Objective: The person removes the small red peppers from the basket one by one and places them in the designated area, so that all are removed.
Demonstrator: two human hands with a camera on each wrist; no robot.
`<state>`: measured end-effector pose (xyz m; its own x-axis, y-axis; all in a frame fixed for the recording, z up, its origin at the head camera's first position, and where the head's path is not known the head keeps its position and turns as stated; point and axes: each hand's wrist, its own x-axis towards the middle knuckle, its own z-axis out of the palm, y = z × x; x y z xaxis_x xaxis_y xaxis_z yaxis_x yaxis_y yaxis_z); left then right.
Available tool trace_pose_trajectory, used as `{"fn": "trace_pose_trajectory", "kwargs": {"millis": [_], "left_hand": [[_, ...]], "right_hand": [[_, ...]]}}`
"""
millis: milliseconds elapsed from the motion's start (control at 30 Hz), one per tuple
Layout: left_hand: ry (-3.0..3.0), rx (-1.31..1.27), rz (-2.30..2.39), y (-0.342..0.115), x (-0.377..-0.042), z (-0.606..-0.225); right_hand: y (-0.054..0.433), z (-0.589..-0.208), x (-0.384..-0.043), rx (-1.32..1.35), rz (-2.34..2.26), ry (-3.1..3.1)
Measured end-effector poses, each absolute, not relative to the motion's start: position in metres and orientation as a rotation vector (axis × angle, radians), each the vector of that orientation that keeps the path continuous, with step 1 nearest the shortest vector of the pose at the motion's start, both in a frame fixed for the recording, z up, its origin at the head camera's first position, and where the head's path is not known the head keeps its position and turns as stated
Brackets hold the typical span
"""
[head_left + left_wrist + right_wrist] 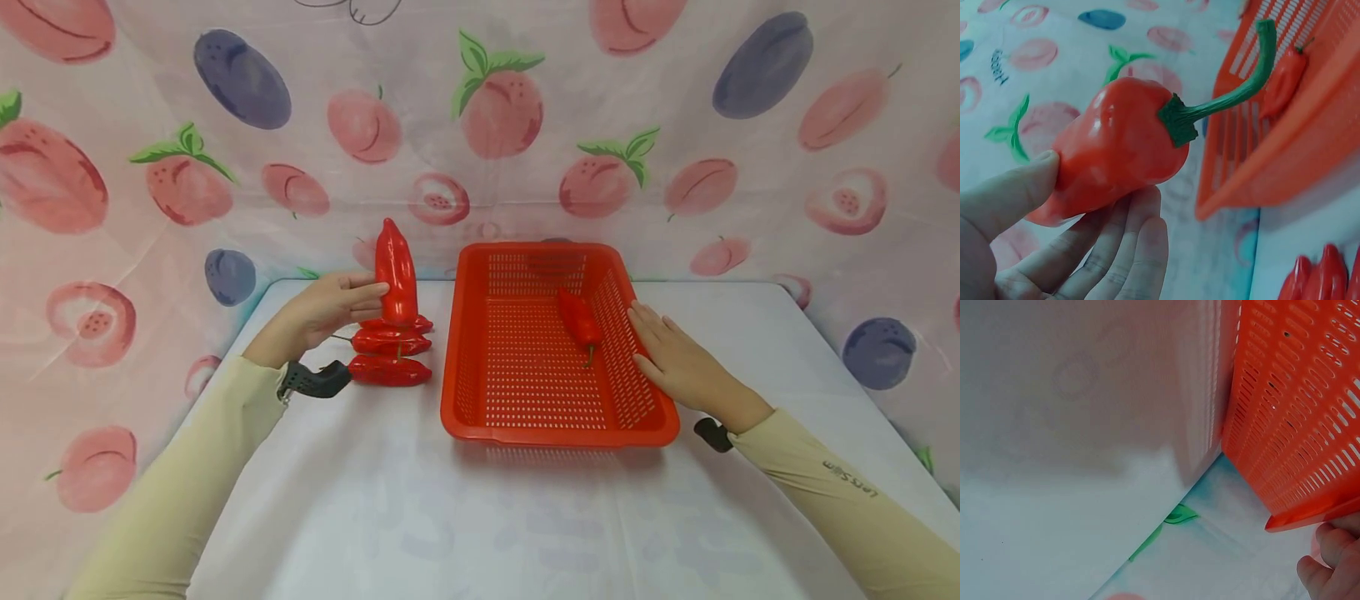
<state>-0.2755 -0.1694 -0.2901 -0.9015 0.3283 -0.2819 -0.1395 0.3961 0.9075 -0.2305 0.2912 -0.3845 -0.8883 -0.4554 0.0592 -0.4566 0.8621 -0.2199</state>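
Red pepper [396, 275] is pinched by the left hand [328, 310], left of a basket [562, 436] whose rim is touched by the straight-fingered right hand [686, 364], seemingly to keep it steady.

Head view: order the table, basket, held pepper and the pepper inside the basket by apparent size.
1. Table
2. Basket
3. Held pepper
4. Pepper inside the basket
Nearness may enlarge the held one.
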Motion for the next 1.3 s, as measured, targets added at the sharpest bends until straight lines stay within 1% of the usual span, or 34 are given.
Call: {"fn": "trace_pose_trajectory", "kwargs": {"millis": [267, 600, 867, 1300], "left_hand": [[2.221, 0.139, 1.504, -0.200, -0.270, -0.302], [2.130, 0.178, 1.377, -0.219, -0.271, -0.331], [2.054, 0.231, 1.266, -0.222, -0.273, -0.353], [1.968, 0.283, 1.078, -0.217, -0.272, -0.379]], "right_hand": [[0.290, -0.385, -0.232, 0.742, 0.345, -3.025], [0.291, -0.384, -0.232, 0.749, 0.329, -3.016], [0.292, -0.384, -0.232, 0.751, 0.347, -3.017], [0.291, -0.385, -0.231, 0.741, 0.354, -3.032]]}}
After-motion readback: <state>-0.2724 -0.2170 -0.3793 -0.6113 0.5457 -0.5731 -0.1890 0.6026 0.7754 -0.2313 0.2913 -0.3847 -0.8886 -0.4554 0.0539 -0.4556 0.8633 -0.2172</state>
